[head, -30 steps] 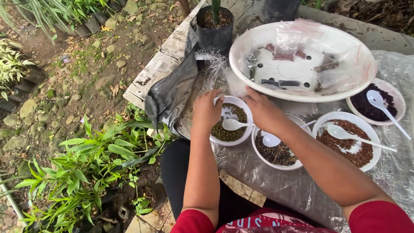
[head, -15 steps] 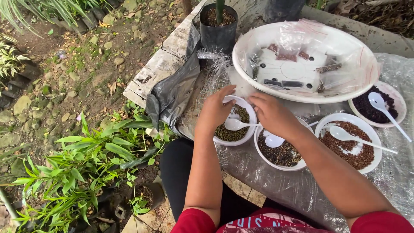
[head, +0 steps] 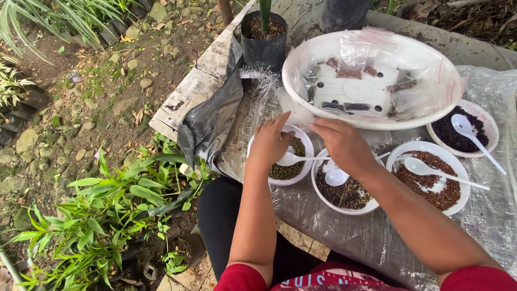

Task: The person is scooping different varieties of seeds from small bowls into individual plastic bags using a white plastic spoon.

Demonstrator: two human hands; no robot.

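Over the small white bowl of greenish seeds [head: 288, 161], the left hand [head: 269, 144] was held loosely curled, nothing gripped. Beside it, the right hand [head: 342, 144] was spread flat, empty, over the white bowl of dark seeds [head: 344, 196].

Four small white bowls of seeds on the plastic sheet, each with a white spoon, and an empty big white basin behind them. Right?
Not quite: the head view shows the big white basin is not empty; it holds small clear packets of seeds. The four small bowls with white spoons on the plastic sheet stand.

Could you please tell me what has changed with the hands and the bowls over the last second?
Both hands, left hand and right hand, lifted slightly off the leftmost bowl toward the large basin. Whether they hold anything is unclear. Bowls and spoons stayed put.
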